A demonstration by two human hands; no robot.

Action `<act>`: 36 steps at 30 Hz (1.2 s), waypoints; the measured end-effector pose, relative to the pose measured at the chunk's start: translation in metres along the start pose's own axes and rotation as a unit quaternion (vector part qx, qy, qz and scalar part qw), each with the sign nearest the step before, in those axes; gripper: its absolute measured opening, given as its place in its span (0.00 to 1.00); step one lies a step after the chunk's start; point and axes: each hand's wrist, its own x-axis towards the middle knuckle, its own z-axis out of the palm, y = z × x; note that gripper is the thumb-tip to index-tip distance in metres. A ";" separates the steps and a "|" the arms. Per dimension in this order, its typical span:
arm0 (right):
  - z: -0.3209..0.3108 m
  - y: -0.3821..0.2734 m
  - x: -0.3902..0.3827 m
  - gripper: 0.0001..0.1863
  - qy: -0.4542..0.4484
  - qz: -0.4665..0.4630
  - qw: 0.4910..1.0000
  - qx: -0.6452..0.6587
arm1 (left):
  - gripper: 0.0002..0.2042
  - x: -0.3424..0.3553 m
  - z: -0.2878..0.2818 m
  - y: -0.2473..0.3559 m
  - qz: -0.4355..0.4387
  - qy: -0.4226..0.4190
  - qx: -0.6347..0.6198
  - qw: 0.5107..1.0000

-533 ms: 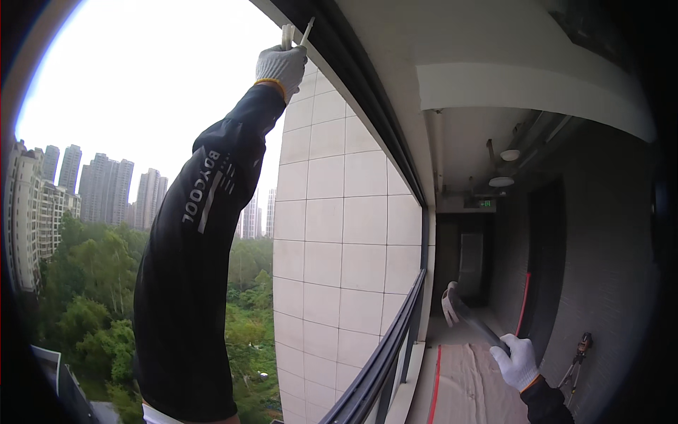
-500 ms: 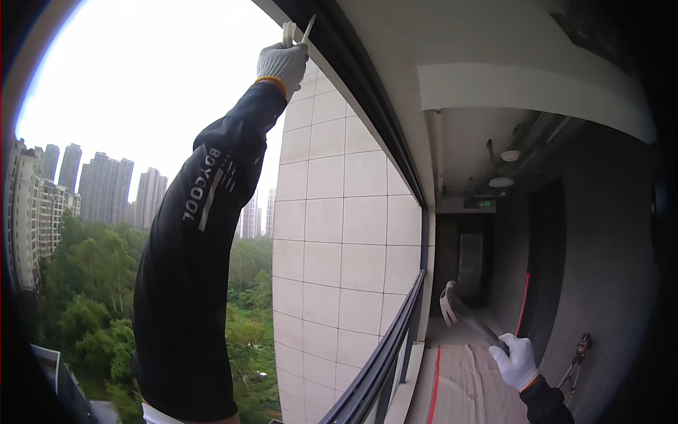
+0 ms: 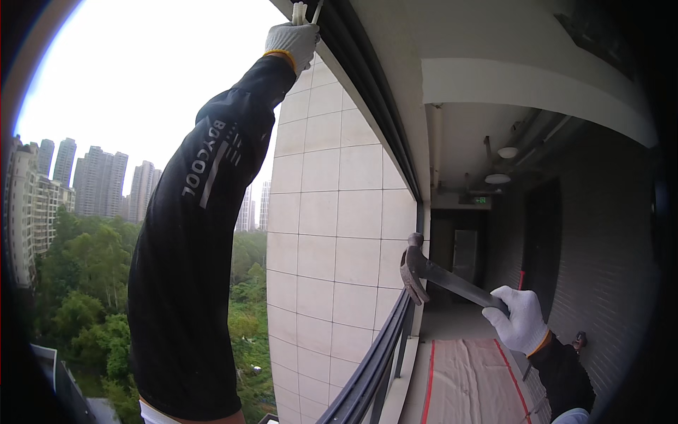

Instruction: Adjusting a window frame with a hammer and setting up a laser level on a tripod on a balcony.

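L hand (image 3: 293, 41), white work glove, arm stretched straight up; grip is closed round a thin pale piece (image 3: 301, 12) w/ a slim metal pin beside it, held up against the dark frame track (image 3: 381, 120) at the top edge of the opening. Can't tell exactly what the piece is, it runs out of view at the top.

R hand (image 3: 520, 321), also gloved, low on the right; fingers wrapped tight round the handle of a claw hammer (image 3: 424, 272). Hammer head points up-left, hanging in the air near the dark railing (image 3: 374, 360), well apart from the L hand and the pin.

Around: tiled wall panel (image 3: 339, 240) between the raised arm and the railing, corridor w/ a protective floor sheet (image 3: 466, 378) edged by red stripes, ceiling lamps, grey brick wall on the right. Outside: trees and tower blocks.

Progress, as a judgement: the small piece is positioned at the track and steadied, hammer is in hand but not up at it, so placing looks done and striking looks not yet started. No sign the piece is fixed; the L hand carries it.

Vs half a sec ago: R hand and hammer are higher and nearer the railing, head swung up toward the track; before, it sat lower down by the floor sheet. L hand and its piece are at the same spot on the track.
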 end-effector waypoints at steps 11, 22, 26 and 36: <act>-0.041 -0.032 0.106 0.11 0.086 -0.208 0.967 -0.119 | 0.10 0.029 -0.004 0.011 0.002 -0.032 0.008 0.999; -0.114 -0.087 0.281 0.21 0.244 -0.283 0.839 -0.396 | 0.16 0.083 -0.036 -0.005 -0.002 -0.126 0.129 0.984; -0.124 -0.103 0.310 0.21 0.298 -0.439 0.725 -0.438 | 0.18 0.078 -0.025 -0.002 0.070 -0.132 0.098 0.984; -0.149 -0.147 0.294 0.25 0.178 -0.318 0.802 -0.473 | 0.15 0.059 -0.034 0.021 0.065 -0.129 0.120 0.982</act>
